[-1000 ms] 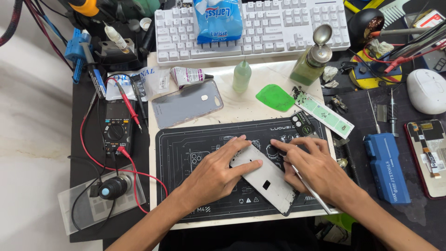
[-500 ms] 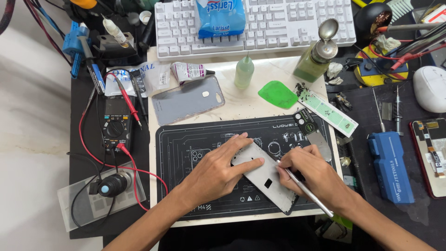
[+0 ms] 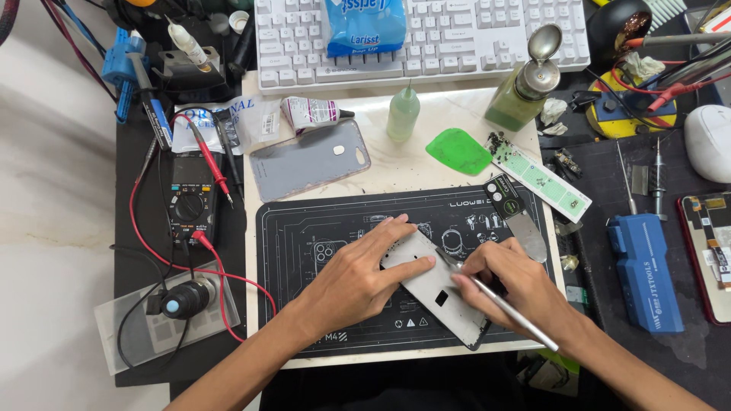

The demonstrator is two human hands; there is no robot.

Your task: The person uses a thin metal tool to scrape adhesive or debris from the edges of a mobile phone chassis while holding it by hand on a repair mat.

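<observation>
Pressing down on a phone frame point(image 3: 440, 293), the left hand point(image 3: 358, 278) lies flat with its fingers spread over the frame's upper left end, not curled round it. The right hand point(image 3: 518, 285) is closed in a pen grip on a thin metal tool point(image 3: 506, 308), whose tip meets the frame's upper edge just beside the left fingertips. The frame lies tilted on a dark mat point(image 3: 297, 243), between the two hands and partly under both.

Just beyond the right knuckles a metal spatula point(image 3: 525, 232) rests on the mat's corner. Farther out from that hand lie a green pick point(image 3: 458, 151), a strip point(image 3: 542, 181) dotted with small screws, and a pump bottle point(image 3: 525, 84). To the right of the right wrist sits a blue case point(image 3: 646, 274).

Above the left hand, well apart, a grey back cover point(image 3: 308, 161) lies face down, with a glue tube point(image 3: 308, 114) and a small squeeze bottle point(image 3: 402, 114) past it. To the left of that hand sits a multimeter point(image 3: 190, 202) with red leads. A white keyboard point(image 3: 457, 38) lines the far edge.
</observation>
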